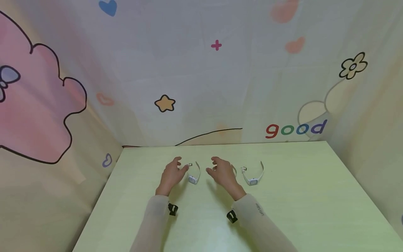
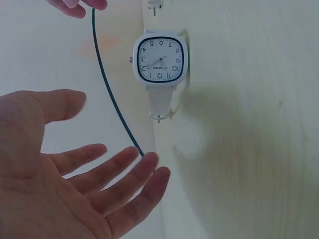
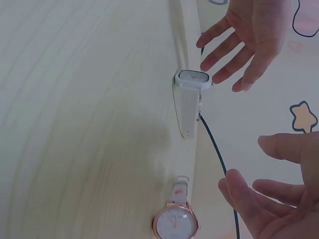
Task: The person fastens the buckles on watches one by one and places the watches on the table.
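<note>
My left hand [image 1: 172, 175] hovers over the table at the left, fingers slightly bent and holding nothing. Beside its thumb stands a white watch [image 1: 192, 180] with a rounded-square face; its numerals read upside down on the dial [image 2: 160, 59] in the left wrist view. The right hand [image 1: 225, 175] is also empty and loosely bent, to the right of this watch. In the right wrist view, a round watch with a rose-gold case [image 3: 175, 224] is nearest that hand. The right hand largely hides a strap [image 1: 234, 170] in the head view.
Farther right on the pale green table [image 1: 302, 196] stands another white watch [image 1: 253, 182], its strap ends pointing back. A printed cloth backdrop [image 1: 195, 73] rises behind the table's far edge and along both sides.
</note>
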Available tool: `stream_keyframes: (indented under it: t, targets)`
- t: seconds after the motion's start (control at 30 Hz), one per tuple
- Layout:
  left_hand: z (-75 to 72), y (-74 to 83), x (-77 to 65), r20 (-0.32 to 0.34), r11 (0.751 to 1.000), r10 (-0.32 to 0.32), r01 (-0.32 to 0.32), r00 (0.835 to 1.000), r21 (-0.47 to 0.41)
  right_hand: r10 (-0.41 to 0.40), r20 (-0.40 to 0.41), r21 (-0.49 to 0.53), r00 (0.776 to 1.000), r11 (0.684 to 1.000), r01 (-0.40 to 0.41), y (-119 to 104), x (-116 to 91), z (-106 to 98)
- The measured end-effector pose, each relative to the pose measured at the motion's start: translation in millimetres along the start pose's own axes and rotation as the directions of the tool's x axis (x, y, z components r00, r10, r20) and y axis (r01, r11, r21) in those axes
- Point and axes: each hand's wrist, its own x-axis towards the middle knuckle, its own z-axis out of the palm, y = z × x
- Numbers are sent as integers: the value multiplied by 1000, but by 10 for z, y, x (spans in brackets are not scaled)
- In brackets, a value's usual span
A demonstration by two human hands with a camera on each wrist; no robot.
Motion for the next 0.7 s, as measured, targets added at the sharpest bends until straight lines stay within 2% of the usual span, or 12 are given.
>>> stream_keyframes:
  t: [0.13, 0.27, 0.5, 0.7]
  targets:
    - [36, -27, 17, 35, 999, -32, 34, 999, -32, 29, 13, 29, 999, 999, -30, -39, 17, 69]
    - [64, -37, 46, 49, 997, -52, 55, 997, -62, 67, 33, 11, 997, 998, -68, -55, 81, 156]
    - [84, -40, 80, 59, 991, -117, 120, 991, -66, 118, 65, -51, 991, 992, -115, -59, 205, 324]
    - [104, -44, 97, 69, 985, -153, 158, 986, -71, 174, 99, -48, 980, 984, -170, -115, 255, 390]
